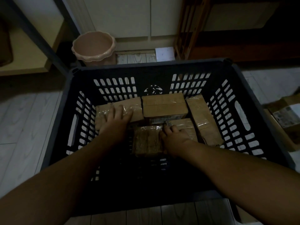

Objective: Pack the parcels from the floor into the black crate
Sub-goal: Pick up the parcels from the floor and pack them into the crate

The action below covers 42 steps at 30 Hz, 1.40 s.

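Note:
The black crate [146, 69] stands on the floor in front of me, with several taped brown parcels lying on its bottom. My left hand [116, 122] lies flat with straight fingers on the far-left parcel [129, 105]. My right hand [174, 137] rests between a small parcel [146, 139] near the middle and a labelled parcel [183, 123], its fingers curled over the labelled parcel's edge. A box-shaped parcel [164, 104] sits at the back centre. A long parcel [203, 117] leans along the right wall.
Outside the crate on the right, more parcels [287, 117] lie on the pale floor. A pink bin [94, 46] stands behind the crate's left corner. A wooden rack [191, 26] is at the back right, a shelf frame [32, 38] at the left.

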Each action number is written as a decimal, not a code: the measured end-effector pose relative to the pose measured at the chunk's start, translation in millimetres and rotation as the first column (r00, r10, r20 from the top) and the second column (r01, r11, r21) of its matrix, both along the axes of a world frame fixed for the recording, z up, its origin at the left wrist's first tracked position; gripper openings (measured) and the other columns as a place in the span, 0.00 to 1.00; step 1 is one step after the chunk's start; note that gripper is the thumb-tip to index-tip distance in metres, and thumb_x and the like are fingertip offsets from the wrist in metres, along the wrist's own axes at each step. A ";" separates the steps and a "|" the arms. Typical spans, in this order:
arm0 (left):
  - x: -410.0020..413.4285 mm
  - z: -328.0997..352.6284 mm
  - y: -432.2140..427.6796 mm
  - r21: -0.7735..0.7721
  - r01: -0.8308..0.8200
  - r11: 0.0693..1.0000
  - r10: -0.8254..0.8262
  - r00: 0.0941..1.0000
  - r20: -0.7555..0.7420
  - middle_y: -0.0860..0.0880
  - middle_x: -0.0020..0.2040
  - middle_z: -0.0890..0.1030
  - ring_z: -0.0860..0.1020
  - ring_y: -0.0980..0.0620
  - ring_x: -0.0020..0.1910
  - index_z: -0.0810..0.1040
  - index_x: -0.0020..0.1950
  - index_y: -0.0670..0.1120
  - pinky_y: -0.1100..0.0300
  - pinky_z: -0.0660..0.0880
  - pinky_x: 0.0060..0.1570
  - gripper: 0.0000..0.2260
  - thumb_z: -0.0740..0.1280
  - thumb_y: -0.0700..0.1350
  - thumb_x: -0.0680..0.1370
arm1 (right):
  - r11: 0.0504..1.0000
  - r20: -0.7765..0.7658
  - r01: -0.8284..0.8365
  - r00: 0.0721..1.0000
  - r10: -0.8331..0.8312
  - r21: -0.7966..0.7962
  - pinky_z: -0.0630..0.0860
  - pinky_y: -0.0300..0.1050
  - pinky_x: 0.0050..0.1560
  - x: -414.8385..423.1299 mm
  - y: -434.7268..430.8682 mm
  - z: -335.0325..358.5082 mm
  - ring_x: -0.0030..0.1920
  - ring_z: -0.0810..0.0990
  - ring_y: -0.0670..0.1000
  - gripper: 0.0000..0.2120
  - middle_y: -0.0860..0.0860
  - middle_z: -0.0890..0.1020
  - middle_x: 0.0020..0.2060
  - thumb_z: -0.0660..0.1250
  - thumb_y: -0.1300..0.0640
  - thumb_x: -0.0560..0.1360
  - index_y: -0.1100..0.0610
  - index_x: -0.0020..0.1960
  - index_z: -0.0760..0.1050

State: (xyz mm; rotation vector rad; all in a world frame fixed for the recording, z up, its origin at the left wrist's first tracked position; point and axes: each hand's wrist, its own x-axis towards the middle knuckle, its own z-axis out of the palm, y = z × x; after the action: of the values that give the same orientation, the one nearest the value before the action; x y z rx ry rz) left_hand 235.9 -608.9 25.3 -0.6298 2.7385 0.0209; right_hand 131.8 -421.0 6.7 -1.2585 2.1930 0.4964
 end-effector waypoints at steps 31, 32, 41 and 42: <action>31.3 223.9 31.7 0.320 -0.234 0.918 0.164 0.959 0.231 0.48 0.78 0.39 0.42 0.43 0.77 0.40 0.77 0.55 0.39 0.47 0.73 0.38 0.62 0.59 0.77 | 0.894 0.170 0.439 0.891 -0.420 -0.093 0.44 0.57 0.74 -10.6 67.3 246.4 0.76 0.43 0.60 0.41 0.56 0.44 0.77 0.62 0.40 0.75 0.50 0.78 0.44; 38.0 256.2 39.9 0.331 -0.241 0.912 0.169 0.958 0.232 0.48 0.78 0.41 0.42 0.43 0.77 0.40 0.77 0.55 0.38 0.48 0.73 0.38 0.62 0.59 0.77 | 0.891 0.175 0.444 0.888 -0.424 -0.093 0.45 0.58 0.74 -6.3 75.2 278.1 0.76 0.44 0.61 0.41 0.57 0.45 0.77 0.62 0.39 0.74 0.51 0.78 0.45; 101.8 536.8 116.2 0.327 -0.286 0.900 0.237 0.954 0.182 0.45 0.78 0.50 0.50 0.42 0.75 0.45 0.78 0.53 0.42 0.56 0.71 0.35 0.62 0.56 0.78 | 0.861 0.274 0.477 0.864 -0.423 -0.177 0.50 0.58 0.74 25.6 142.8 550.7 0.75 0.51 0.58 0.37 0.56 0.53 0.76 0.61 0.40 0.75 0.49 0.77 0.50; 105.8 557.4 125.4 0.338 -0.288 0.896 0.251 0.956 0.150 0.45 0.78 0.51 0.51 0.42 0.75 0.47 0.78 0.52 0.43 0.56 0.71 0.34 0.63 0.55 0.78 | 0.857 0.269 0.475 0.867 -0.419 -0.198 0.50 0.57 0.74 26.9 151.5 572.8 0.75 0.51 0.58 0.37 0.56 0.52 0.77 0.61 0.40 0.76 0.49 0.77 0.49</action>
State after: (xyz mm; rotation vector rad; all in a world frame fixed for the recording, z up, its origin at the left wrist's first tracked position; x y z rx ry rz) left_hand 341.7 -483.5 582.8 -0.8677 2.4366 0.5249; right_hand 158.7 -269.5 579.5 -0.8200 2.3082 -0.1177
